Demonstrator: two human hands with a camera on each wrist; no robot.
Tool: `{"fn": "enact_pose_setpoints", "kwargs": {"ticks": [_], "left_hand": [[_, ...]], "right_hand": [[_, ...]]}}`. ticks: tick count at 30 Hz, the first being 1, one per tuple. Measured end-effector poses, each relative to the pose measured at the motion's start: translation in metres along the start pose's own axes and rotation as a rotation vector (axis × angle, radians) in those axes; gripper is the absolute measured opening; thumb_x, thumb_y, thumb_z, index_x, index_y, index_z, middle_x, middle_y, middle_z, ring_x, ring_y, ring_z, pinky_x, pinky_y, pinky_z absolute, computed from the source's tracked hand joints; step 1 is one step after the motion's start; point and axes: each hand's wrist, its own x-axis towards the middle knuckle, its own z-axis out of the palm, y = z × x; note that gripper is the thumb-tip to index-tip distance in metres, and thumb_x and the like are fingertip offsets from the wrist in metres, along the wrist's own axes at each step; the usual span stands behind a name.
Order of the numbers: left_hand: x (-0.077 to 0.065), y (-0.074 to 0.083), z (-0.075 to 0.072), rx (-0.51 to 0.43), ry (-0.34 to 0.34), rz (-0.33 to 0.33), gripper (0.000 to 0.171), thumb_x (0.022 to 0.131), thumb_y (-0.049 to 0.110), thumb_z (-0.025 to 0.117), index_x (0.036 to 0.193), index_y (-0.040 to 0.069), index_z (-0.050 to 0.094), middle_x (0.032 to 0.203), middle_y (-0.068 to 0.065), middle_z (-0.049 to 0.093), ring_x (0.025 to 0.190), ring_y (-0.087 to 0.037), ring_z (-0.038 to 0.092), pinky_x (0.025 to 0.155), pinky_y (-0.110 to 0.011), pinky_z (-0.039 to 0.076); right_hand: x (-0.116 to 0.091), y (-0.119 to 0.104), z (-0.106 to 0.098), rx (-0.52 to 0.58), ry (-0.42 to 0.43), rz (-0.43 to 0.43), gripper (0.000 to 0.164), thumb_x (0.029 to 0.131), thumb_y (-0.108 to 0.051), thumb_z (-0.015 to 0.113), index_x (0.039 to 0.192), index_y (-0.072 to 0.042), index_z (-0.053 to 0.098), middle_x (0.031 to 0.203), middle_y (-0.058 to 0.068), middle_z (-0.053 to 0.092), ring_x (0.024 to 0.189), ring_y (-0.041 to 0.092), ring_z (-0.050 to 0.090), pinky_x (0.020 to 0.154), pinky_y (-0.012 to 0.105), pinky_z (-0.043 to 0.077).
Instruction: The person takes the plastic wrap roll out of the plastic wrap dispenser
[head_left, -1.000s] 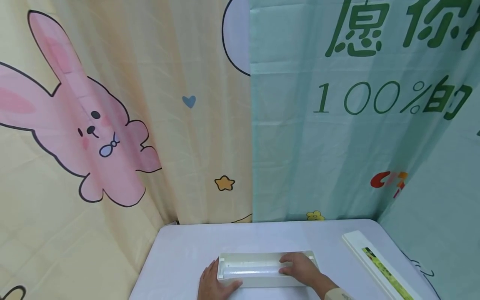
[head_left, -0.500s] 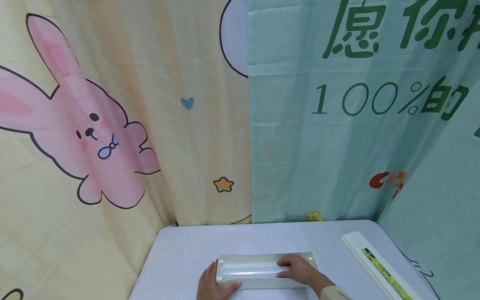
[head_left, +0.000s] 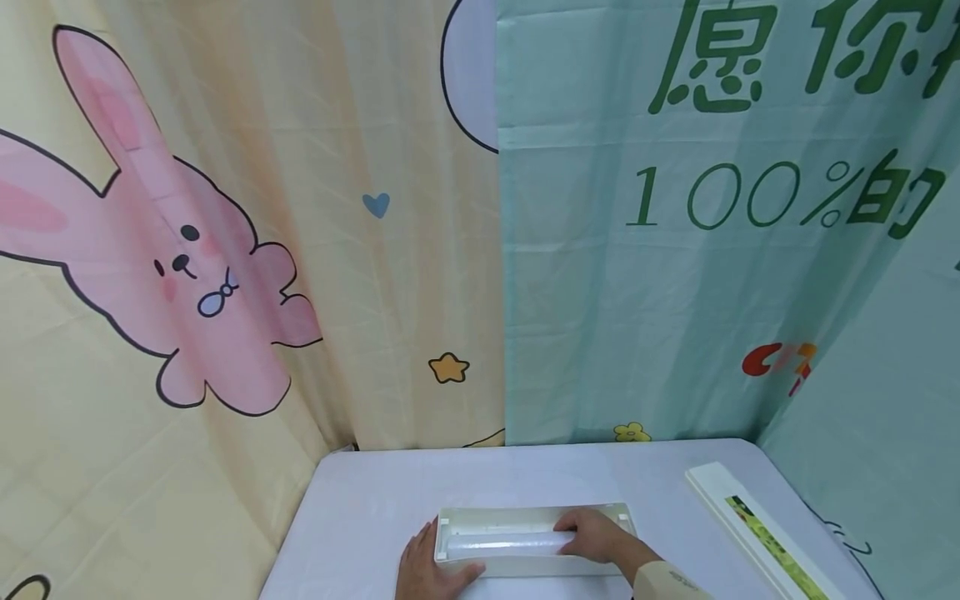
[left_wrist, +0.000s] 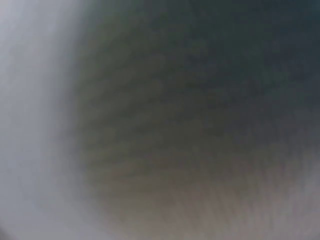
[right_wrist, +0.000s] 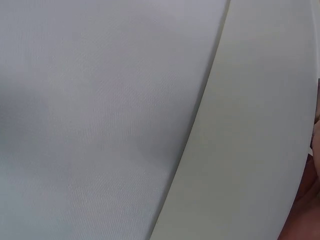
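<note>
A long white plastic box [head_left: 540,567] stands on the table in the head view, its open top facing up. Inside lies a clear, shiny roll that looks like cling film [head_left: 502,545]. My left hand [head_left: 427,571] holds the box's left end, fingers along the side and thumb at the front wall. My right hand [head_left: 597,536] reaches into the right part of the box and grips the roll near its right end; some fingertips are hidden. The right wrist view shows the box's plain outer wall [right_wrist: 235,130] close up. Blur and darkness fill the left wrist view.
A long white lid [head_left: 757,529] with a green and yellow label lies slanted at the right of the white-covered table [head_left: 375,483]. Behind the table hang a cream curtain [head_left: 390,283] with a pink rabbit and a green curtain [head_left: 577,317] with lettering.
My right hand has shifted slightly left and closed in on the roll, its fingers lower in the box. My left hand, the box and the lid have kept their places.
</note>
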Motion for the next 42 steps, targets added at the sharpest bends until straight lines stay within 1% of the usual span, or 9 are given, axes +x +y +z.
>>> {"fn": "enact_pose_setpoints", "kwargs": {"ticks": [6, 10, 13, 16, 20, 24, 28, 35, 42], "left_hand": [[0.001, -0.001, -0.003, 0.002, 0.007, -0.006, 0.119, 0.057, 0.089, 0.073, 0.144, 0.009, 0.053, 0.133, -0.008, 0.066, 0.124, -0.031, 0.06, 0.111, -0.055, 0.045], [0.001, -0.001, -0.001, -0.016, 0.011, -0.005, 0.118, 0.058, 0.089, 0.074, 0.143, 0.009, 0.054, 0.132, -0.009, 0.067, 0.123, -0.032, 0.06, 0.11, -0.056, 0.046], [0.0, 0.0, 0.001, -0.017, 0.012, 0.003, 0.118, 0.058, 0.087, 0.075, 0.144, 0.009, 0.054, 0.132, -0.01, 0.067, 0.123, -0.032, 0.06, 0.11, -0.055, 0.046], [0.001, 0.002, 0.001, -0.008, 0.018, 0.01, 0.118, 0.058, 0.085, 0.077, 0.143, 0.007, 0.054, 0.132, -0.012, 0.066, 0.123, -0.033, 0.061, 0.109, -0.055, 0.047], [0.001, 0.004, -0.003, -0.007, 0.007, -0.003, 0.118, 0.058, 0.084, 0.078, 0.143, 0.006, 0.053, 0.132, -0.013, 0.066, 0.124, -0.034, 0.06, 0.11, -0.056, 0.046], [0.001, 0.004, -0.004, -0.011, -0.009, -0.01, 0.118, 0.058, 0.084, 0.078, 0.143, 0.007, 0.053, 0.133, -0.013, 0.066, 0.125, -0.034, 0.06, 0.11, -0.056, 0.046], [0.0, 0.004, -0.005, -0.009, 0.002, 0.001, 0.116, 0.058, 0.083, 0.079, 0.143, 0.007, 0.054, 0.132, -0.012, 0.066, 0.124, -0.033, 0.061, 0.109, -0.055, 0.046], [0.0, 0.004, -0.005, -0.004, 0.003, 0.003, 0.117, 0.058, 0.084, 0.078, 0.142, 0.006, 0.054, 0.132, -0.013, 0.067, 0.124, -0.034, 0.061, 0.109, -0.055, 0.046], [0.001, 0.001, -0.003, -0.004, -0.002, -0.004, 0.118, 0.058, 0.084, 0.078, 0.143, 0.006, 0.054, 0.132, -0.013, 0.066, 0.125, -0.034, 0.06, 0.11, -0.055, 0.046]], "right_hand": [[-0.002, -0.007, -0.004, -0.064, 0.014, -0.06, 0.026, 0.08, -0.014, 0.086, 0.103, -0.012, 0.073, 0.108, 0.003, 0.073, 0.1, 0.022, 0.064, 0.098, 0.056, 0.054], [-0.006, -0.013, -0.007, -0.149, 0.033, -0.068, 0.026, 0.08, -0.02, 0.086, 0.102, -0.015, 0.073, 0.105, 0.0, 0.073, 0.098, 0.021, 0.065, 0.097, 0.053, 0.055], [-0.011, -0.017, -0.011, -0.217, 0.058, -0.078, 0.03, 0.079, -0.024, 0.087, 0.104, -0.015, 0.073, 0.105, 0.0, 0.074, 0.1, 0.024, 0.067, 0.097, 0.053, 0.055], [-0.014, -0.021, -0.016, -0.235, 0.073, -0.094, 0.035, 0.078, -0.026, 0.087, 0.108, -0.013, 0.074, 0.11, 0.004, 0.075, 0.106, 0.032, 0.068, 0.1, 0.058, 0.052], [-0.016, -0.027, -0.019, -0.22, 0.07, -0.08, 0.039, 0.079, -0.025, 0.086, 0.113, -0.011, 0.074, 0.117, 0.007, 0.075, 0.115, 0.037, 0.065, 0.104, 0.065, 0.045], [-0.016, -0.028, -0.021, -0.253, 0.088, -0.071, 0.04, 0.079, -0.025, 0.086, 0.114, -0.013, 0.074, 0.118, 0.005, 0.075, 0.115, 0.033, 0.066, 0.101, 0.06, 0.046], [-0.017, -0.03, -0.023, -0.282, 0.11, -0.08, 0.039, 0.077, -0.024, 0.087, 0.113, -0.014, 0.075, 0.115, 0.004, 0.076, 0.11, 0.031, 0.068, 0.095, 0.054, 0.047], [-0.023, -0.037, -0.028, -0.302, 0.119, -0.066, 0.039, 0.077, -0.023, 0.088, 0.113, -0.015, 0.075, 0.113, 0.001, 0.075, 0.109, 0.027, 0.067, 0.1, 0.055, 0.045], [-0.03, -0.04, -0.033, -0.387, 0.183, -0.178, 0.038, 0.077, -0.024, 0.088, 0.111, -0.014, 0.075, 0.108, 0.001, 0.076, 0.105, 0.027, 0.069, 0.096, 0.057, 0.049]]}}
